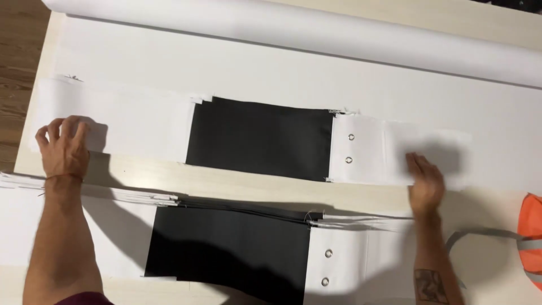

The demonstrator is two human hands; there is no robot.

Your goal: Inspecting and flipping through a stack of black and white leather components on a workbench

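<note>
both grips flat: left hand (63, 151), right hand (424, 182) pressing fabric strip (259, 138) ends

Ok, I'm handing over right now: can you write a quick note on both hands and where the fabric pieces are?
Left hand: flat on the white left end of the upper fabric strip.
Right hand: flat on its white right end, beyond the two metal eyelets.
The strip lies spread on the table; black panel in the middle.
A stack of similar strips lies nearer the person.
White fabric roll at the far edge; orange vest far right.
</note>
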